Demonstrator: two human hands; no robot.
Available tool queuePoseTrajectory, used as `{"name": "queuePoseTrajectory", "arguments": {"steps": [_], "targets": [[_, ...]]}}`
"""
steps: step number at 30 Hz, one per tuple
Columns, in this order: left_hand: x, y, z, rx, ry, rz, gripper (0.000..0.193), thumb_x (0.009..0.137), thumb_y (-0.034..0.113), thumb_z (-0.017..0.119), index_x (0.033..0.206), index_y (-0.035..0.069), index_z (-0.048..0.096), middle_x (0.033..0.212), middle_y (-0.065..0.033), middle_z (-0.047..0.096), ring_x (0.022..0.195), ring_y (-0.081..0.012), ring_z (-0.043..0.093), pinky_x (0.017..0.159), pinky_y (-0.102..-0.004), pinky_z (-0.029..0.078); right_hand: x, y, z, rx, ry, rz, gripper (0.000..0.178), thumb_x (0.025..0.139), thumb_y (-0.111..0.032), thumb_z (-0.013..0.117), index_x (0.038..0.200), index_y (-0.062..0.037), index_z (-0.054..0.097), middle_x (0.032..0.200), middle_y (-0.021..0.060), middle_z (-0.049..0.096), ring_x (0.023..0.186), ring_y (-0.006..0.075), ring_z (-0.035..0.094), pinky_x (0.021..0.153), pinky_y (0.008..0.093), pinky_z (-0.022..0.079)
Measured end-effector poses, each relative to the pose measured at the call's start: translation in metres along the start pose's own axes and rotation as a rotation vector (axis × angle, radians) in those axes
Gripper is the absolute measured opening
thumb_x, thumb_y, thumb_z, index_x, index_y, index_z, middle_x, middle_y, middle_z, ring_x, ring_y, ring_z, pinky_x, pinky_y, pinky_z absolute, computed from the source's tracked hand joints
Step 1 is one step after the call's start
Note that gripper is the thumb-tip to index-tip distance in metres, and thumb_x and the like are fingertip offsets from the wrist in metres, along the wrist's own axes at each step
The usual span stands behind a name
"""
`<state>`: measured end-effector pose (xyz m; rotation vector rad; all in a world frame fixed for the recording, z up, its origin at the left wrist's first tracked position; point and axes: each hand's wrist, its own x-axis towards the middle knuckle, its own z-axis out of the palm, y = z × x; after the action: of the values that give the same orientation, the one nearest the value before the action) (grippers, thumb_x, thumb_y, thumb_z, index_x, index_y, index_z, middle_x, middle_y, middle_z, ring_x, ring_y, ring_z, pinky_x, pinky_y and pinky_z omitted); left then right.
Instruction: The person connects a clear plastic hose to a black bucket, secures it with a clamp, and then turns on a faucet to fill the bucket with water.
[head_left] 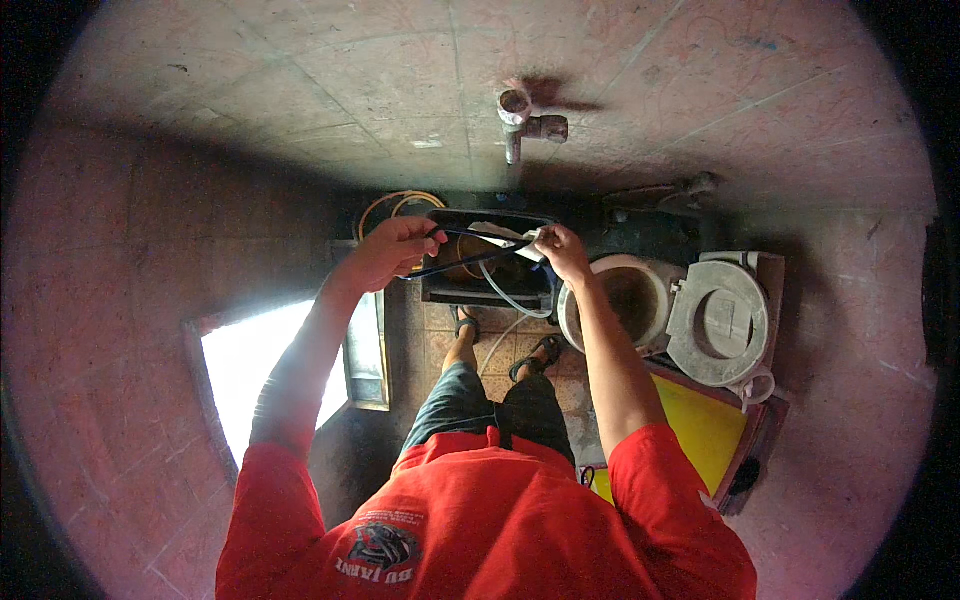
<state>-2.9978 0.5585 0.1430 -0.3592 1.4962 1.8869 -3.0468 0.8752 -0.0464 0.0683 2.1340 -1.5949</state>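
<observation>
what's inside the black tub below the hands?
In the black tub, something brownish shows, too dark to identify; a pale hose crosses its near edge. The dark band and white material above block part of the view; what's behind them is hidden.

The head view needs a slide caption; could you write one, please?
A dark strap runs between left hand and right hand over a black bin.
</observation>
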Motion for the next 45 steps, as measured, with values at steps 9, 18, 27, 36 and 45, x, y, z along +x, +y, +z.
{"name": "queuePoseTrajectory", "arguments": {"steps": [9,18,27,36,45], "targets": [[0.002,-0.011,-0.012,0.248,0.178,-0.008,0.014,0.086,0.018,0.055,0.088,0.005,0.06,0.067,0.0022,0.053,0.055,-0.0028,0.042,0.048,-0.0183,0.033,0.015,-0.001,0.056,-0.278,0.1,-0.049,0.02,0.078,-0.013,0.063,0.093,-0.0013,0.058,0.087,0.0117,0.063,0.08,0.019,0.061,0.071,0.0304,0.046],[0.03,-0.041,-0.007,0.364,0.265,0.122,0.014,0.084,0.016,0.057,0.089,0.003,0.059,0.064,0.0031,0.05,0.054,-0.0051,0.045,0.049,-0.021,0.038,0.035,0.048,0.068,-0.192,0.192,-0.024,0.02,0.078,-0.014,0.064,0.095,-0.0045,0.057,0.087,0.012,0.062,0.082,0.0239,0.061,0.072,0.0345,0.047],[0.089,-0.086,-0.03,0.0,0.248,0.008,0.019,0.085,0.013,0.055,0.101,0.003,0.059,0.072,0.0025,0.052,0.05,-0.0029,0.037,0.042,-0.0187,0.027,0.075,0.1,0.048,-0.062,0.093,0.016,0.019,0.079,-0.01,0.062,0.096,-0.0038,0.055,0.09,0.0107,0.062,0.084,0.0223,0.061,0.073,0.0353,0.046],[0.134,-0.086,-0.013,0.014,0.175,0.025,0.023,0.086,0.014,0.054,0.105,0.001,0.057,0.081,-0.0014,0.057,0.068,-0.0063,0.05,0.059,-0.019,0.039,0.08,0.118,0.03,-0.255,0.019,-0.01,0.034,0.075,-0.012,0.068,0.105,-0.0021,0.055,0.099,0.0135,0.061,0.091,0.0242,0.06,0.075,0.0339,0.048],[0.14,-0.108,-0.019,0.68,0.242,0.162,0.025,0.084,0.015,0.054,0.104,0.001,0.055,0.08,-0.0068,0.059,0.072,-0.0132,0.053,0.068,-0.0262,0.042,0.051,0.12,0.066,-0.213,0.281,-0.11,0.029,0.076,-0.008,0.066,0.102,-0.0026,0.055,0.089,0.0121,0.063,0.082,0.0192,0.062,0.068,0.0303,0.048]]}}
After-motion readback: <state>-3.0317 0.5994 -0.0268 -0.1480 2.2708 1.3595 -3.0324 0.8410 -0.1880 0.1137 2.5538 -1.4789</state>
